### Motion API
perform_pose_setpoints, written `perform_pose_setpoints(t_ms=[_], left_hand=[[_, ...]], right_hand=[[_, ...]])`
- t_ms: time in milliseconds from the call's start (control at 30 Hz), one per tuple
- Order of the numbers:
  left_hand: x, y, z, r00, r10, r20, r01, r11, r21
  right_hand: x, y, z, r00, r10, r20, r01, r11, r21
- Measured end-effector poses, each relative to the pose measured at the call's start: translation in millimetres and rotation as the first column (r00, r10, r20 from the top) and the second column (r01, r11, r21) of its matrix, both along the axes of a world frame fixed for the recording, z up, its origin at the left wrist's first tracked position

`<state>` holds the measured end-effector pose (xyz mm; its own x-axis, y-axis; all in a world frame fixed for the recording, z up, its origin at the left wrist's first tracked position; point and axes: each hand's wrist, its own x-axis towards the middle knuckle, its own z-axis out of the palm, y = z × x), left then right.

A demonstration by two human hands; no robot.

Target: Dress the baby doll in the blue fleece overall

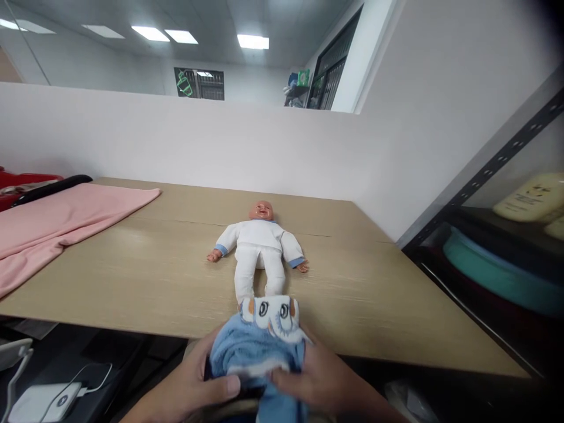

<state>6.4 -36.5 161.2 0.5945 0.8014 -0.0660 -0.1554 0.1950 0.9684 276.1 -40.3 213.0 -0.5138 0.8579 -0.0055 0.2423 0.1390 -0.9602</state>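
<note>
A pair of blue baby pants [251, 341] with a white animal-face patch is bunched between my two hands at the table's front edge. My left hand [189, 379] is closed on the left side of the cloth, thumb on top. On the other side my right hand [315, 376] grips the fabric, its thumb and fingers pressed on the waist area. Just beyond lies a baby doll [259, 247] on its back, head away from me, in a white top with blue cuffs. The cloth hides the doll's feet.
A pink blanket [66, 226] covers the table's left part, near a red container [26, 182]. On the right, a rack [480, 167] holds a pale yellow bottle [533, 197] and teal basins [497, 273]. A white power bank [46, 402] with a cable lies lower left. A wall stands behind.
</note>
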Motion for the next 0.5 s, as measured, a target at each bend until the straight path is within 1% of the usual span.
perform_pose_setpoints(t_ms=[67, 100, 167, 233, 300, 400, 433, 500], left_hand=[[8, 10, 8.2, 0.992, 0.113, -0.058, -0.107, 0.99, 0.091], [12, 15, 10.3, 0.979, 0.177, -0.097, -0.165, 0.978, 0.125], [18, 26, 10.7, 0.937, 0.294, -0.187, -0.258, 0.947, 0.193], [22, 36, 6.8, 0.887, 0.378, -0.265, -0.306, 0.912, 0.274], [23, 45, 0.6, 0.842, 0.422, -0.335, -0.313, 0.889, 0.333], [24, 55, -9.2, 0.784, 0.441, -0.436, -0.292, 0.883, 0.368], [24, 58, -12.1, 0.761, 0.441, -0.475, -0.279, 0.884, 0.374], [25, 63, -17.7, 0.711, 0.445, -0.544, -0.252, 0.884, 0.394]], right_hand=[[-3, 12, 7.4, 0.981, -0.147, 0.124, 0.123, 0.976, 0.18], [-6, 18, 8.4, 0.966, -0.214, 0.144, 0.178, 0.958, 0.226], [-14, 30, 5.6, 0.94, -0.312, 0.137, 0.278, 0.935, 0.22], [-23, 42, 1.3, 0.931, -0.343, 0.128, 0.321, 0.933, 0.165], [-30, 54, 0.1, 0.939, -0.307, 0.155, 0.282, 0.945, 0.164], [-37, 70, 3.1, 0.947, -0.209, 0.243, 0.153, 0.961, 0.23], [-38, 75, 3.4, 0.943, -0.191, 0.273, 0.121, 0.96, 0.253], [-40, 82, 0.3, 0.931, -0.201, 0.305, 0.097, 0.941, 0.324]])
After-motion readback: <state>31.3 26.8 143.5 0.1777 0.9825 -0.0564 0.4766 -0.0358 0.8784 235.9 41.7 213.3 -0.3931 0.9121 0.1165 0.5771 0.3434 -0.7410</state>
